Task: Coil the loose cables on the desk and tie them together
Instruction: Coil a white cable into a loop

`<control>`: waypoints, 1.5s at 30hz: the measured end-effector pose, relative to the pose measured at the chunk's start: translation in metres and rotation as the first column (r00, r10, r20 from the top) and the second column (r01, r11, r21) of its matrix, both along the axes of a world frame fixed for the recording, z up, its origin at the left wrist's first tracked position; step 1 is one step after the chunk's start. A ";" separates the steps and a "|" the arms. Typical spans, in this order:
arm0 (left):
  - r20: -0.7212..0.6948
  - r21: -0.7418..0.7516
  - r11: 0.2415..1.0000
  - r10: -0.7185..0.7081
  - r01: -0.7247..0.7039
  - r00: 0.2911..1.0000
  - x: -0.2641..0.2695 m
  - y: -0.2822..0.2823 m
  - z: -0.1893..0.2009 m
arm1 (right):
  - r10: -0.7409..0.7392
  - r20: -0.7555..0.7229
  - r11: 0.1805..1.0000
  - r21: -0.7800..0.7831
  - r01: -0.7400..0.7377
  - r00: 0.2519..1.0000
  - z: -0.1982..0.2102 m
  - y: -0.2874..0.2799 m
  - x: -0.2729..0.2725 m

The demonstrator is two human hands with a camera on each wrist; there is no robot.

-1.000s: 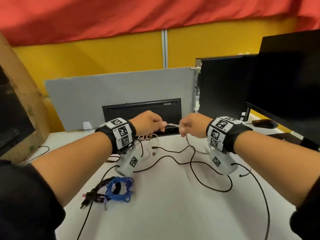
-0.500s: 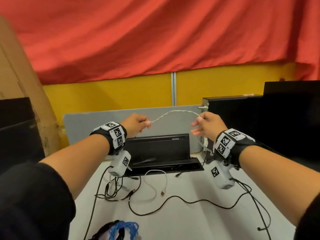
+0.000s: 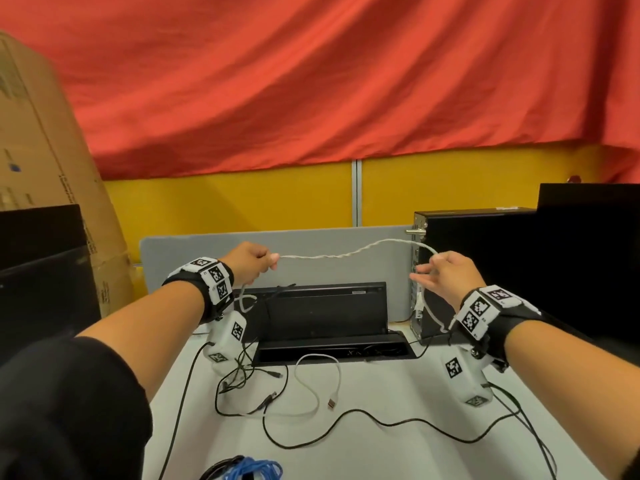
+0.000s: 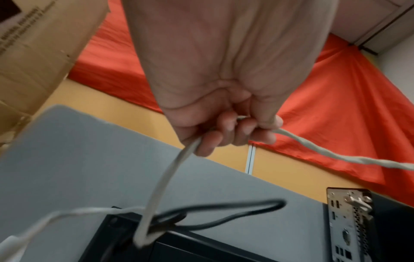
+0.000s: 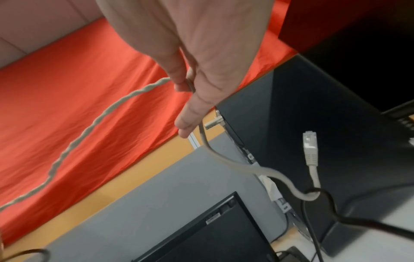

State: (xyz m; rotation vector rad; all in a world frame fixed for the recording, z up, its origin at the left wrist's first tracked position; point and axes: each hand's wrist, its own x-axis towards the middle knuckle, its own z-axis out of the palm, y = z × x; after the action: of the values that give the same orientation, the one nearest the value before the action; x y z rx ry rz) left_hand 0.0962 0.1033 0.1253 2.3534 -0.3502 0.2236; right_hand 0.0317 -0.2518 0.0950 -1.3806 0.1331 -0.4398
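A twisted grey network cable [image 3: 346, 252] hangs in the air between my two hands, above the desk. My left hand [image 3: 265, 264] grips one part of it in a fist [image 4: 226, 131], and the rest drops in a loop below. My right hand [image 3: 425, 271] pinches the cable between thumb and forefinger [image 5: 187, 85], its other fingers straighter. Past that pinch the cable [image 5: 235, 166] hangs down, and its plug end [image 5: 310, 147] points up. On the desk lie a loose black cable [image 3: 346, 433], a white USB cable [image 3: 313, 386] and a blue coiled cable [image 3: 254, 470].
A black open-lidded cable box [image 3: 325, 313] stands at the back of the white desk [image 3: 381, 459] before a grey divider [image 3: 194, 251]. A black computer tower [image 3: 485, 268] and a monitor [image 3: 595, 265] stand on the right. A cardboard box [image 3: 41, 188] leans at the left.
Both hands have risen from just over the desk and moved apart, drawing the grey cable out between them. The head view has tilted upward.
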 end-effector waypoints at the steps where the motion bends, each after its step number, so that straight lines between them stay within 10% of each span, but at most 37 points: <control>1: -0.009 -0.019 1.000 -0.001 0.001 1.000 0.000 0.003 0.000 | 0.007 -0.019 0.998 0.057 -0.006 1.000 -0.003 -0.001 0.000; 4: 0.010 -0.139 0.990 -0.004 0.005 1.000 -0.001 0.003 0.002 | 0.073 -0.129 0.993 0.104 -0.059 0.989 -0.011 0.007 -0.004; 10: 0.081 -0.220 0.975 0.049 -0.030 0.996 -0.012 -0.021 0.005 | -0.088 -0.432 0.827 -0.535 -0.176 0.898 -0.011 0.040 -0.017; 14: 0.203 -0.101 0.994 -0.010 0.031 0.979 -0.019 -0.046 0.004 | -0.260 -0.139 0.423 -0.906 -0.017 0.956 0.011 0.062 -0.020; 19: 0.209 -0.118 0.977 -0.151 0.178 0.966 -0.025 -0.080 0.004 | 0.079 0.043 0.246 -0.969 0.022 0.996 0.022 0.103 -0.018; 28: 0.071 -0.117 0.970 -0.208 0.215 0.976 -0.020 -0.067 0.001 | -0.028 0.168 0.511 -0.845 0.159 0.985 0.023 0.082 -0.012; 45: 0.031 0.053 0.991 -0.121 0.119 0.992 -0.018 -0.022 -0.021 | -0.386 0.178 0.519 -0.769 0.373 0.905 0.000 0.009 0.012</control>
State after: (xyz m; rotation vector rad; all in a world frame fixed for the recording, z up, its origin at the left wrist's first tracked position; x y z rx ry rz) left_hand 0.0784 0.0811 0.1047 2.3717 -0.5176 0.1995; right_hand 0.0438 -0.2427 0.0948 -2.2661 0.2822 -0.9415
